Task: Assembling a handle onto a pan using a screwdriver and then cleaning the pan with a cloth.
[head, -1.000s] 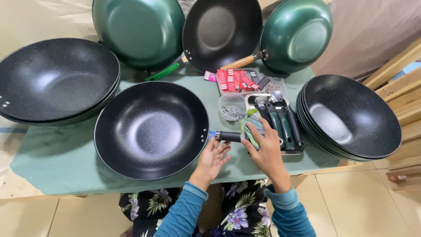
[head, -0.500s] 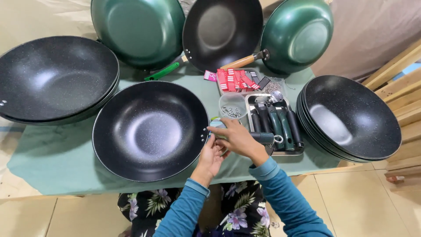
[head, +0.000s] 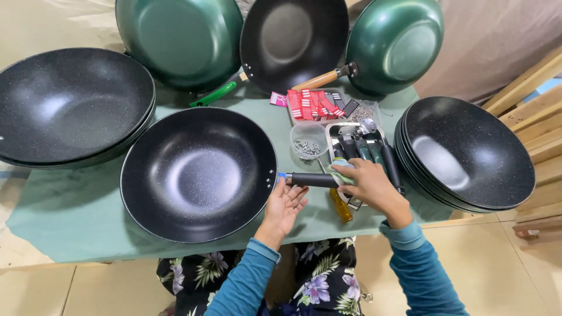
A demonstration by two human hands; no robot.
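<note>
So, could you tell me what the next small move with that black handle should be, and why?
Probably press the black handle flush against the rim of the wok. The right hand grips its outer end, its tip sits right at the rim, and the left hand lies open beneath, ready to steady it.

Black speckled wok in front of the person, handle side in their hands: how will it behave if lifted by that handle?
The wok looks rigid, so it likely won't flex. Its wide bowl sits far beyond the black handle, so it would probably feel front-heavy and dip. The rounded underside may rock on the green cloth if pushed. The right hand grips the handle's end; the left hand lies open below.
</note>
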